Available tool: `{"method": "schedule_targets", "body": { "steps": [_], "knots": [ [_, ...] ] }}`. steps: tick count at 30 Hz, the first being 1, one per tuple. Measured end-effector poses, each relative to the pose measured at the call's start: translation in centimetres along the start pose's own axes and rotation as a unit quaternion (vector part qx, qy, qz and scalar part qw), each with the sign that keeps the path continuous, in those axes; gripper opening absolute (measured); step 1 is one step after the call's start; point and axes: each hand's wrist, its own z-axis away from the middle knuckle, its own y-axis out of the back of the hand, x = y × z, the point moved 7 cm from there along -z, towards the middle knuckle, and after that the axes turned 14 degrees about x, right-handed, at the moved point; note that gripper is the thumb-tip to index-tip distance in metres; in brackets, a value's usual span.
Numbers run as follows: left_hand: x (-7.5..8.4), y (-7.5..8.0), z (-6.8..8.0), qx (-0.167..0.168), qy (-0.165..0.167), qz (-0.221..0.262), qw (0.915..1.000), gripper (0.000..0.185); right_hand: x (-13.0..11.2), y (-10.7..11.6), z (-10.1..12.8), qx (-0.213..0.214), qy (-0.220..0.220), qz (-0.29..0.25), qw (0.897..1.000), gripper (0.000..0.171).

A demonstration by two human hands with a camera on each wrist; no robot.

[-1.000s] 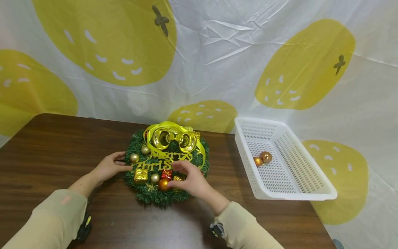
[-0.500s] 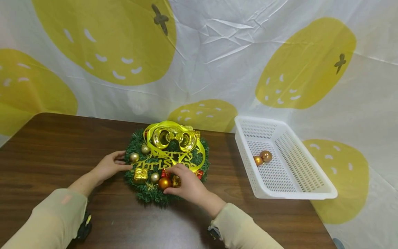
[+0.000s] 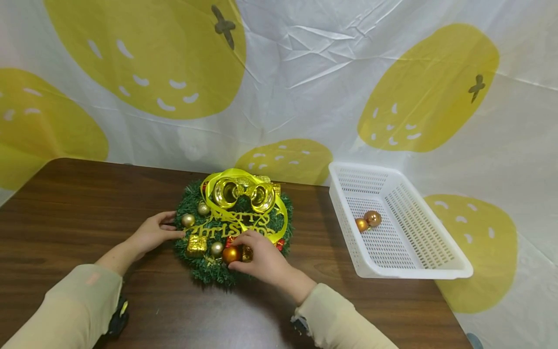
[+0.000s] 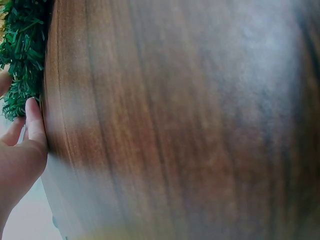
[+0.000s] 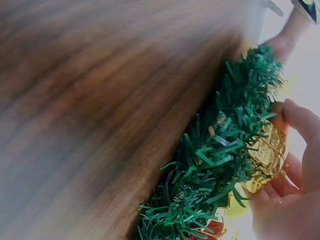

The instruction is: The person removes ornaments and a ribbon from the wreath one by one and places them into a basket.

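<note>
A dark wooden surface (image 3: pixel 65 203) carries a green Christmas wreath (image 3: pixel 233 225) in front of you. A white perforated basket (image 3: pixel 396 228) sits right of the wreath, holding two copper baubles (image 3: pixel 368 222). Your left hand (image 3: pixel 152 233) rests against the wreath's left edge, fingers relaxed and straight, gripping nothing. Your right hand (image 3: pixel 261 257) is on the wreath's near side, its fingers pinching a gold foil ornament (image 5: pixel 265 155) just right of an orange bauble (image 3: pixel 230 254) set in the wreath's near rim.

Glossy orange bauble (image 3: pixel 230 254); bristly plastic wreath (image 3: pixel 208 271); smooth wood table (image 3: pixel 78 203); perforated plastic basket (image 3: pixel 418 274).
</note>
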Motion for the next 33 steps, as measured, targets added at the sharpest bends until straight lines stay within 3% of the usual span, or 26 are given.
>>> {"method": "schedule_targets", "body": {
  "steps": [6, 11, 19, 23, 26, 33],
  "knots": [
    [0.0, 0.0, 0.0, 0.001, 0.001, 0.002, 1.0, 0.084, 0.7, 0.6, -0.3, 0.015, -0.048, -0.1, 0.994, 0.036],
    [-0.1, 0.0, 0.0, -0.001, 0.003, 0.001, 1.0, 0.084, 1.4, 0.8, -0.4, 0.014, -0.118, -0.182, 0.976, 0.034],
    [-0.2, 0.0, -0.1, -0.001, 0.004, 0.002, 1.0, 0.084, 2.8, 1.0, -0.8, 0.033, -0.207, -0.253, 0.944, 0.037],
    [-0.1, 0.0, 0.0, 0.0, 0.003, 0.004, 1.0, 0.084, 3.3, 1.5, -0.8, 0.049, -0.265, -0.285, 0.92, 0.038],
    [-0.1, 0.0, -0.1, 0.001, -0.001, 0.005, 1.0, 0.083, 3.7, 1.7, -0.8, 0.061, -0.299, -0.326, 0.895, 0.039],
    [-0.1, 0.0, -0.1, 0.002, 0.0, 0.004, 1.0, 0.083, 4.0, 1.4, -1.2, 0.064, -0.323, -0.492, 0.806, 0.048]
  ]
}}
